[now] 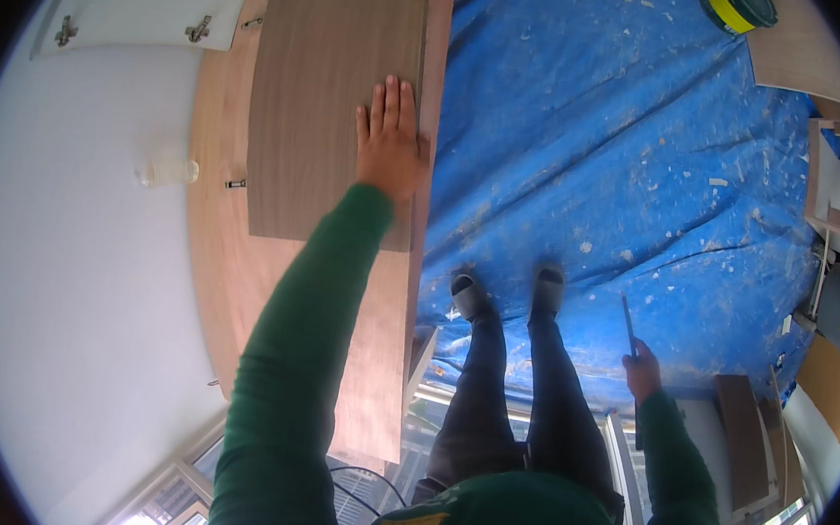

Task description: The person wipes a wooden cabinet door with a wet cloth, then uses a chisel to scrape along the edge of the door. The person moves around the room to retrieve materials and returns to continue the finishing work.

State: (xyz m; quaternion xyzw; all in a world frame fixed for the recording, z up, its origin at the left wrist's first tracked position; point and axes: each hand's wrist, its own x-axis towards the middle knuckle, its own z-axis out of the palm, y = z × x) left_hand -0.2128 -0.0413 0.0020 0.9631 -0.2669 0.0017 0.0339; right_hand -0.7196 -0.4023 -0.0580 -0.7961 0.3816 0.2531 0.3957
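Note:
My left hand (392, 152) lies flat on a brown wood-grain panel (322, 127), near its right edge, with fingers stretched out. The panel rests on a larger pale plywood surface (375, 328). Well to the right, out over the floor, my right hand (642, 372) is closed round a long, thin, dark tool (627, 323). It looks like a flat bar or file, and its far end points away from me. Small metal cabinet hinges (236, 185) lie along the panel's left side.
A stained blue sheet (585, 177) with folds covers the floor. A white board with hinges (144, 4) leans at the far left. A dark bucket with a yellow band (736, 11) stands far right; brown boards (743, 441) lean at the near right.

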